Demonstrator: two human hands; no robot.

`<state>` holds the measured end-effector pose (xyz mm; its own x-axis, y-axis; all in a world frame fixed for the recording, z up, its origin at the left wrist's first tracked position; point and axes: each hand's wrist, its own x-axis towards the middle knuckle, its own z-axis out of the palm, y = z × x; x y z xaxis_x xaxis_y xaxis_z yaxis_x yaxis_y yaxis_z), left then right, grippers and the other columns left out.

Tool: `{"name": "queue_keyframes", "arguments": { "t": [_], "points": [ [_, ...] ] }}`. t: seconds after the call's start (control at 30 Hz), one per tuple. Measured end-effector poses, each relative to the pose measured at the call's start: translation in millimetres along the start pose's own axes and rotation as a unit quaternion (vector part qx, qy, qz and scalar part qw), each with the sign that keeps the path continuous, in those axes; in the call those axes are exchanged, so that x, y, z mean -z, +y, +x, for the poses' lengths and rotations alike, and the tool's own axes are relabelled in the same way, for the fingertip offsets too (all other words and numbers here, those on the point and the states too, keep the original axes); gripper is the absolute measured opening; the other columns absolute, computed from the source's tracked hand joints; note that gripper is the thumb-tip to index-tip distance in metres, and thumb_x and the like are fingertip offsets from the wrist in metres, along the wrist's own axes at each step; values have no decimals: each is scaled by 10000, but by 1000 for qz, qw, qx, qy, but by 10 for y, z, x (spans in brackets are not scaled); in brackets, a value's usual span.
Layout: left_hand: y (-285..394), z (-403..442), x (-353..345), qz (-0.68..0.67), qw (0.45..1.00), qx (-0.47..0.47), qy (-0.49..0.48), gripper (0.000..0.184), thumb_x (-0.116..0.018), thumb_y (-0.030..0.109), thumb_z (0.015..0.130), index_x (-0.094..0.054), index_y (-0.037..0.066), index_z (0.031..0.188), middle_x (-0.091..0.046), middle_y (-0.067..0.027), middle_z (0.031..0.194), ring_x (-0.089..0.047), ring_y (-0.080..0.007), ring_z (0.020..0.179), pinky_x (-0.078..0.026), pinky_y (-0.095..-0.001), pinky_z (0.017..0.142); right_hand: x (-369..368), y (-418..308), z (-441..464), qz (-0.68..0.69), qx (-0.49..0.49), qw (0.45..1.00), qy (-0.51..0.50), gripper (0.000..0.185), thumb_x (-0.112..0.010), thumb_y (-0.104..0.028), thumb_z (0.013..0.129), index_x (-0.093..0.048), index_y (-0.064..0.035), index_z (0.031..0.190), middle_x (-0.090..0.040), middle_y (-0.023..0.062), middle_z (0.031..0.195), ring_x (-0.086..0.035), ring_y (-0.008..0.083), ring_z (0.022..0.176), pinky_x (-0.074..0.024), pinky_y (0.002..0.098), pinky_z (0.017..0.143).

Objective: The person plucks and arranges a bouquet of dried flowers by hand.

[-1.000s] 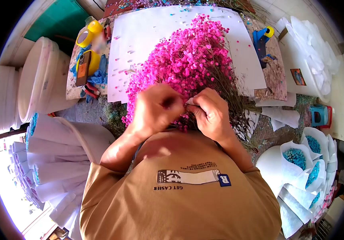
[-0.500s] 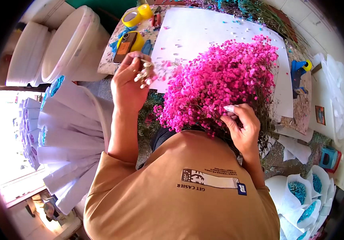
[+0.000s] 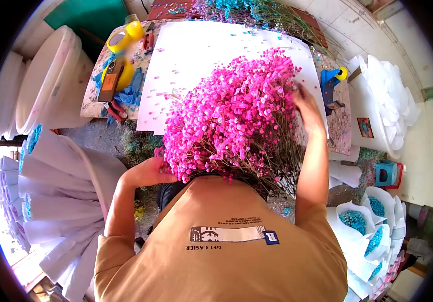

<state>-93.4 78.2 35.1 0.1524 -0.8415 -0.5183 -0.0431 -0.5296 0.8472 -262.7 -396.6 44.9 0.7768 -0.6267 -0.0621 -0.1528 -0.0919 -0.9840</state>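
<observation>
Head view: I've got the pink flower bunch between both hands, in front of the torso, partly over the white sheet. From my left hand it lies right and forward; from my right hand, left and a bit nearer the body. Bloom mass runs on a diagonal, near-left to far-right, about hand to hand. Bare stems show just nearer the body than the right hand, so that hand is the nearer one to them. Left is at the near-left bloom edge, thumb out, fingers partly hidden; can't tell if it grips. Right is at the far-right edge, fingertips behind blooms; can't confirm a grasp. Tape dispenser sits just right of the right hand.
</observation>
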Motion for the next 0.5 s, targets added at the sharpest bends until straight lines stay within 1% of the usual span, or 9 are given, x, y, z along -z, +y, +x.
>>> {"name": "queue_keyframes", "arguments": {
  "t": [0.03,0.07,0.1,0.17,0.3,0.37,0.4,0.43,0.5],
  "points": [
    [-28,22,-19,-5,1000,-1,5,514,-780,210,928,-573,34,1364,-706,-63,1175,-636,-135,1062,-510,-367,953,-109,-75,-36,1,7,996,-89,1146,-788,-663,783,-336,74,1535,-433,232,1551,-387,304,1466,-271,417,1227],
    [-35,51,-59,-114,993,-24,32,542,-783,171,923,-545,14,1383,-686,-47,1195,-614,-128,1087,-503,-359,971,-195,-138,-91,4,11,984,-179,1202,-800,-700,739,-337,69,1538,-441,212,1547,-395,300,1457,-267,416,1227],
    [-28,85,-105,-221,972,-46,59,572,-786,131,917,-516,-6,1403,-665,-32,1216,-593,-121,1112,-497,-351,989,-239,-191,-152,1,9,982,-187,1202,-800,-700,739,-337,69,1538,-441,212,1547,-395,300,1457,-267,416,1227],
    [147,132,-155,-249,960,-108,72,652,-785,177,922,-466,-21,1454,-627,-64,1330,-563,-147,1211,-456,-355,1077,-306,-305,-322,75,47,963,-254,1258,-898,-631,649,-339,54,1544,-463,182,1529,-426,291,1427,-292,415,1211],
    [332,386,-312,-240,940,-237,56,747,-767,214,928,-389,1,1536,-522,-120,1498,-507,-220,1355,-405,-408,1151,-306,-545,-788,-2,93,965,-247,1253,-970,-493,614,-336,51,1548,-482,171,1512,-455,278,1399,-317,409,1196],
    [485,441,-422,-457,854,-244,-37,750,-766,196,913,-394,8,1536,-533,-131,1491,-516,-227,1353,-408,-403,1144,-241,-576,-976,-24,59,973,-223,1205,-998,-379,611,-353,48,1536,-501,153,1485,-480,273,1372,-347,404,1174],
    [518,481,-410,-340,913,-224,10,736,-768,181,892,-421,21,1520,-542,-135,1486,-526,-237,1346,-412,-404,1135,-197,-503,-985,-23,98,974,-204,1109,-964,-348,683,-361,49,1525,-520,144,1447,-498,262,1348,-366,399,1157],
    [550,522,-398,-216,955,-196,50,724,-771,167,871,-448,33,1504,-551,-139,1480,-537,-248,1338,-416,-404,1125,-152,-487,-1068,34,63,981,-178,1008,-906,-283,745,-358,41,1526,-526,139,1425,-513,248,1325,-373,389,1146],
    [632,526,-326,-41,968,-242,44,672,-755,165,885,-473,47,1484,-589,-151,1430,-553,-278,1327,-425,-418,1117,-51,-353,-1176,73,57,986,-137,940,-836,-227,779,-343,42,1532,-523,132,1417,-520,233,1311,-371,385,1145]
  ]
}}
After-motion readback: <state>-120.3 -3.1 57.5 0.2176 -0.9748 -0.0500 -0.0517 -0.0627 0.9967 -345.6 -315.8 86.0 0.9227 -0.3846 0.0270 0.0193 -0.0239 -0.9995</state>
